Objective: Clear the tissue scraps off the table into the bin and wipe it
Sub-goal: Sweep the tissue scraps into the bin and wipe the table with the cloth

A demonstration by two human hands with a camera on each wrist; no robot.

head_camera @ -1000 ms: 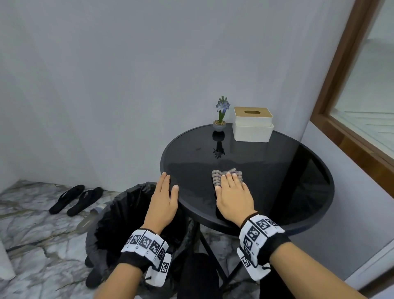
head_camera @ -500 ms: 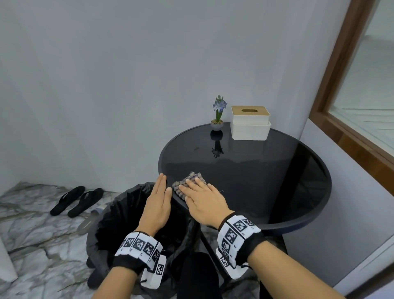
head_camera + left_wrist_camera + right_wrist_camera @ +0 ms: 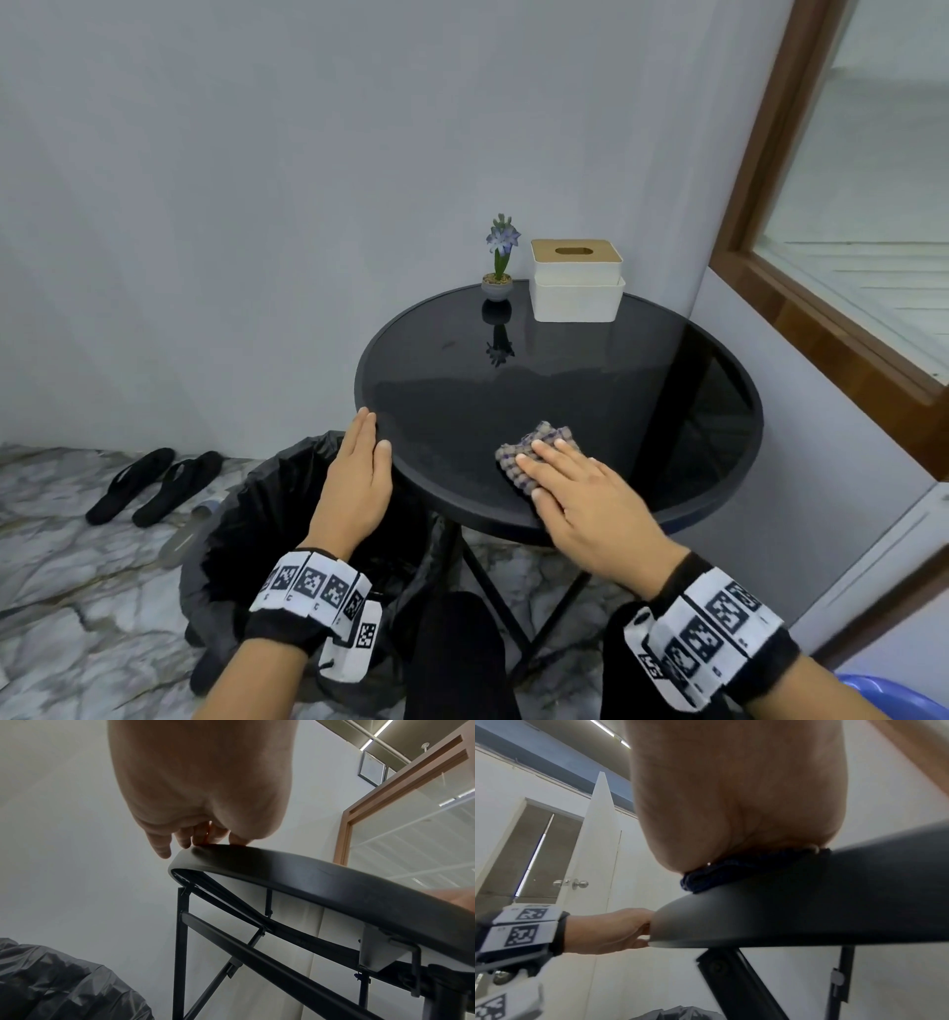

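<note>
A round black glass table [image 3: 590, 380] stands in the corner. My right hand [image 3: 570, 483] lies flat, fingers straight, pressing a checked grey cloth [image 3: 534, 447] onto the near part of the tabletop; the cloth's dark edge [image 3: 731, 870] shows under my palm in the right wrist view. My left hand [image 3: 359, 462] rests with straight fingers against the table's left rim [image 3: 257, 858], just above the bin [image 3: 267, 519] lined with a black bag. No tissue scraps show on the tabletop.
A small potted purple flower [image 3: 500, 257] and a white tissue box with a wooden lid [image 3: 576, 280] stand at the table's far edge. Black slippers [image 3: 154, 483] lie on the marble floor at left. A wood-framed window [image 3: 847, 231] is at right.
My right hand slid the cloth left to the table's edge beside my left hand, then back right to the near middle. My left hand stayed at the left rim.
</note>
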